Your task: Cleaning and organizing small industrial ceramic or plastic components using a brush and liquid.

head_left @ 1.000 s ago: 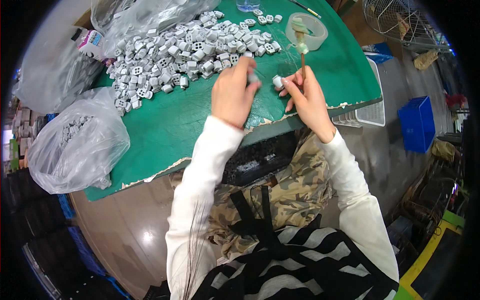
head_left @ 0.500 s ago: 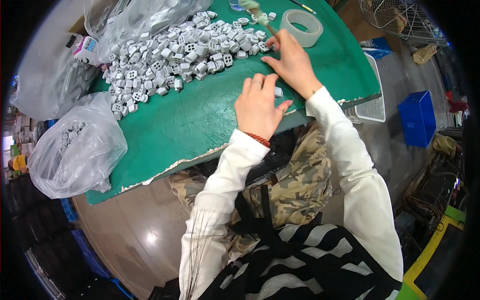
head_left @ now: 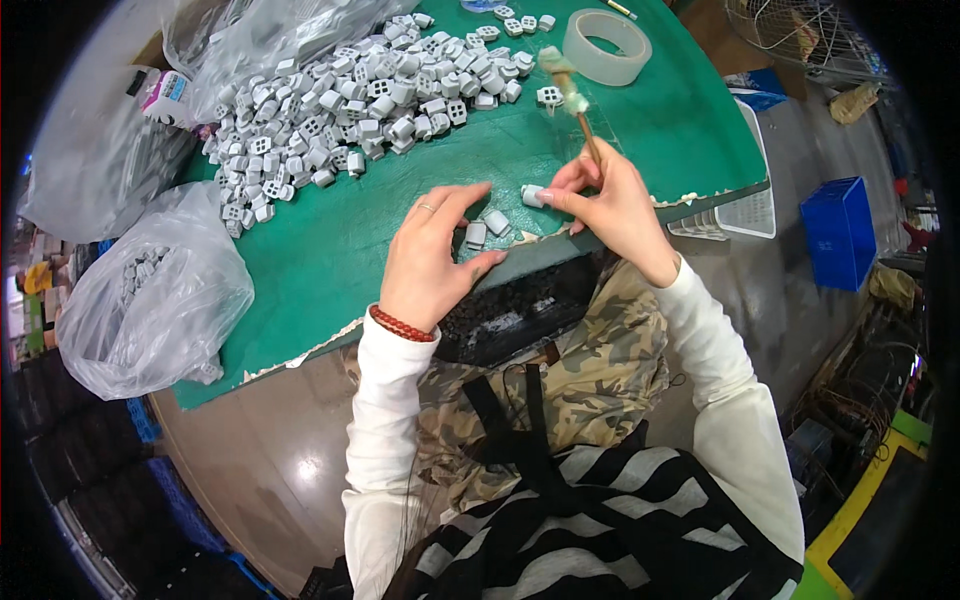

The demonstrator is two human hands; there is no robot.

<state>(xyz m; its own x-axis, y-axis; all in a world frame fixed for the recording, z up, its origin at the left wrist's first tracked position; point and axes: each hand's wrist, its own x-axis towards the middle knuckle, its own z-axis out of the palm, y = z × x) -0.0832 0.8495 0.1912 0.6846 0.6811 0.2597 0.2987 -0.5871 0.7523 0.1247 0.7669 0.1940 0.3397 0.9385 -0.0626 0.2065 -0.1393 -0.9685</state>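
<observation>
My right hand grips a thin wooden stick whose far end carries a pale, tufted, brush-like head. Its thumb and forefinger also meet a small light-grey plastic piece over the green tabletop. My left hand rests near the table's front edge, fingers stretched and thumb apart. Between that thumb and the fingers lie a grey piece and, beside it, another grey piece. Just past the stick's head, one more grey piece with square openings sits alone.
A large pile of grey pieces covers the far left. Beside it stand clear plastic bags, one with small pieces inside. A roll of clear tape lies at the far right. Below the front edge is a black tray with dark bits.
My left hand has moved left and nearer, exposing grey pieces by the edge. My right hand has come nearer with the stick and now touches a grey piece.
</observation>
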